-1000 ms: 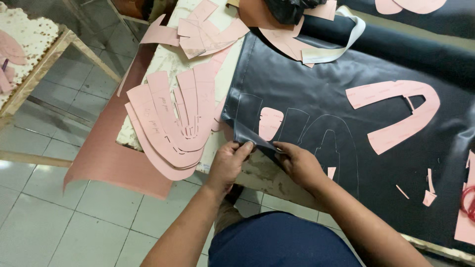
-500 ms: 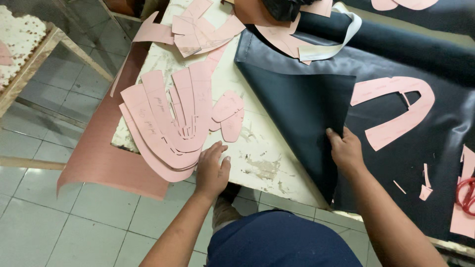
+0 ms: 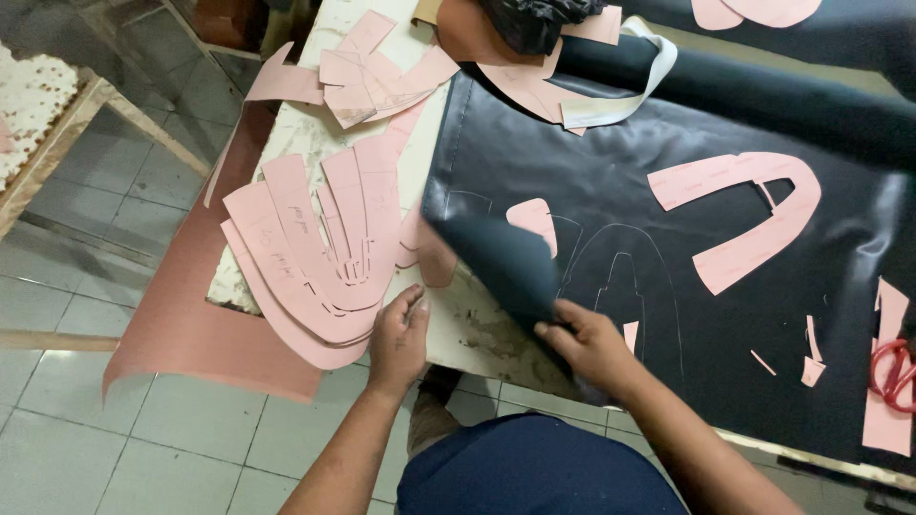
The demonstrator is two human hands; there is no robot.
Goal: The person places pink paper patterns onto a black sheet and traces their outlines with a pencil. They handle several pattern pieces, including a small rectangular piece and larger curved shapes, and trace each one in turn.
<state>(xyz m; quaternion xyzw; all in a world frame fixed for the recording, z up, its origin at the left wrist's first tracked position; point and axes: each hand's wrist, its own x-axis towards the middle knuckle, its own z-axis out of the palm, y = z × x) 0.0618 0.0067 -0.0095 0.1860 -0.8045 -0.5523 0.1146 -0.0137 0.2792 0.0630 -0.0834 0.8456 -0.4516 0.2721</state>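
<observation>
The right hand (image 3: 587,345) has a tight grip on the black sheet (image 3: 611,238), which lies on the counter (image 3: 477,329) and now has a smaller fold than half a second ago. The left hand (image 3: 399,334) has slid right and lies open and flat, holding nothing, touching the pink shapes (image 3: 315,253).

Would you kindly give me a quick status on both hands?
Right hand pinching folded corner of black leather sheet. Left hand flat beside stacked pink paper patterns. Nothing between them.
</observation>
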